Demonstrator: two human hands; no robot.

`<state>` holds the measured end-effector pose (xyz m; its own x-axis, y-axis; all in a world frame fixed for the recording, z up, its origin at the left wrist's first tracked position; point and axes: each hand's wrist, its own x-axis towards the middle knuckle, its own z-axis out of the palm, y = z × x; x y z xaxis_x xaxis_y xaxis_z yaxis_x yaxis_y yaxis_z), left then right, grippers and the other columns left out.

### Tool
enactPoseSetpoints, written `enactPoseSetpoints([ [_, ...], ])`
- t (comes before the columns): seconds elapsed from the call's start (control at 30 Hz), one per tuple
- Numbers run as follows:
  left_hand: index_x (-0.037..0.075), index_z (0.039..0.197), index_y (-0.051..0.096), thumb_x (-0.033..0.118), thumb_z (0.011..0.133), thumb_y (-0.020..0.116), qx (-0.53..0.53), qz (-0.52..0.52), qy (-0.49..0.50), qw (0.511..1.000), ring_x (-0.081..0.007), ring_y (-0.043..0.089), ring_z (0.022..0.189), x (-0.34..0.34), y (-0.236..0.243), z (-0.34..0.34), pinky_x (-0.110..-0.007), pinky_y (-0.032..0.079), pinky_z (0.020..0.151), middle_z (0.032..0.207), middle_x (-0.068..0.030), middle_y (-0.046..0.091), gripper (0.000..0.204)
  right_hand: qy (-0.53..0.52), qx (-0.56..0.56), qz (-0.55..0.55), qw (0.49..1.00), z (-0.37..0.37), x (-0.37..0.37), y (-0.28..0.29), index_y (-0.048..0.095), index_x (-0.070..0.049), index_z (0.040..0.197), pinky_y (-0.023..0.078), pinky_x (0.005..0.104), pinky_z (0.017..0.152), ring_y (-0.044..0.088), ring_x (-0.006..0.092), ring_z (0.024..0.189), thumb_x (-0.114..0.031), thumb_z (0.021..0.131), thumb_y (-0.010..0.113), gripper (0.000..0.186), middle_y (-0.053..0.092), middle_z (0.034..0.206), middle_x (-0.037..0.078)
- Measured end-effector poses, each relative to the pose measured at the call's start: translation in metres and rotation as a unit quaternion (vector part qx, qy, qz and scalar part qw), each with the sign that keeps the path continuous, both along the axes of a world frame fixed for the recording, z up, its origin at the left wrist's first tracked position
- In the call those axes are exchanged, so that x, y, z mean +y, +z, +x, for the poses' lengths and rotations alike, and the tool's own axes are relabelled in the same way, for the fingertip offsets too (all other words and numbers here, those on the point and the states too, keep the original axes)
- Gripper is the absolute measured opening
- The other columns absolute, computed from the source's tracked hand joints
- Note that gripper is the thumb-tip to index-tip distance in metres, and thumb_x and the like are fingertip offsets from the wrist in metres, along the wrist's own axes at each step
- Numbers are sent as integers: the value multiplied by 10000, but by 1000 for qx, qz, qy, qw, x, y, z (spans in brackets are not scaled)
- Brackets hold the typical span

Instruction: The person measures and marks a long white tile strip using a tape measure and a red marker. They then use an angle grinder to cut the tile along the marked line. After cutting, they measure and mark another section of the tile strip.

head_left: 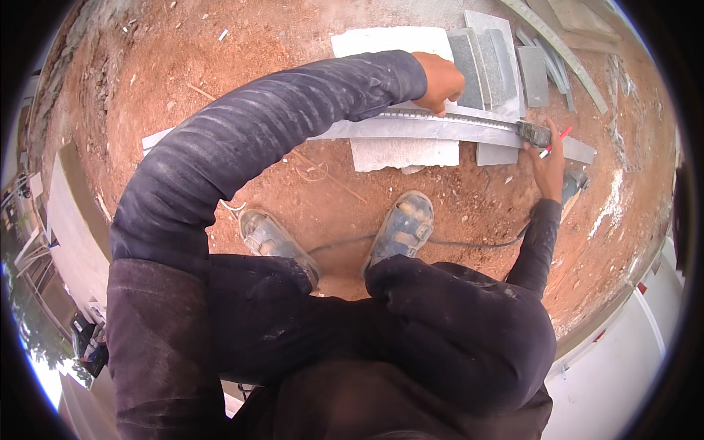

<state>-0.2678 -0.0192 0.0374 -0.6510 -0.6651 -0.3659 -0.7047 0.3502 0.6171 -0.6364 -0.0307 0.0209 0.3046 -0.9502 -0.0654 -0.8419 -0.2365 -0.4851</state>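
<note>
A long grey stone strip lies across a white block and grey stone pieces. An extended tape measure blade runs along it. My left hand has curled fingers, with fingertips pinched at the blade. The tape measure case sits at the strip's right part, held in my right hand, which also has a red-and-white marker between its fingers.
More slabs and long strips lie beyond. My sandalled feet are on reddish dirt, beside a dark cable. A power tool lies right of my right hand. Large boards stand at left.
</note>
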Motion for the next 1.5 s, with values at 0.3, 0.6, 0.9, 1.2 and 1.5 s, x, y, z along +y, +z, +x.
enactPoseSetpoints([
  [0.3, 117, 1205, 592, 179, 808, 777, -52, 5, -69, 996, -305, 686, 961, -20, -6, -35, -455, 523, 788, 1011, -130, 697, 442, 3, -12, 10, 1000, 2, -1, 5, 484, -76, 1431, 418, 379, 1055, 552, 289, 1257, -66, 787, 773, 707, 570, 1364, 174],
  [0.6, 424, 1478, 419, 22, 852, 658, -130, -82, -220, 963, -257, 698, 981, -22, 2, -61, -401, 588, 798, 1089, -28, 710, 782, 15, -39, 20, 999, 36, 18, 15, 485, -98, 1433, 439, 386, 1032, 563, 284, 1245, -100, 778, 797, 725, 575, 1362, 160],
  [0.9, 393, 1439, 493, 32, 872, 634, -115, -93, -227, 963, -257, 704, 969, -23, -5, -61, -409, 583, 797, 1016, -34, 726, 687, 9, -154, -58, 986, 78, 40, 72, 247, 6, 1541, 475, 397, 967, 656, 240, 1041, -374, 1025, 524, 698, 704, 1099, 149],
  [1.2, 448, 1458, 454, 37, 745, 710, -122, -51, -210, 969, -278, 695, 1006, -27, 0, -65, -412, 578, 765, 1108, -28, 719, 862, -39, -485, 324, 811, 115, 80, 43, 642, 79, 1128, 529, 294, 638, 658, 167, 711, -323, 991, 597, 427, 688, 819, 80],
  [1.5, 465, 1441, 472, 84, 794, 714, -150, -44, -188, 970, -278, 703, 1001, -24, 1, -69, -422, 583, 798, 1114, -19, 721, 788, 30, -348, 125, 929, 167, 92, -21, 684, -10, 942, 514, 285, 625, 650, 124, 677, -100, 833, 715, 144, 705, 777, 66],
])
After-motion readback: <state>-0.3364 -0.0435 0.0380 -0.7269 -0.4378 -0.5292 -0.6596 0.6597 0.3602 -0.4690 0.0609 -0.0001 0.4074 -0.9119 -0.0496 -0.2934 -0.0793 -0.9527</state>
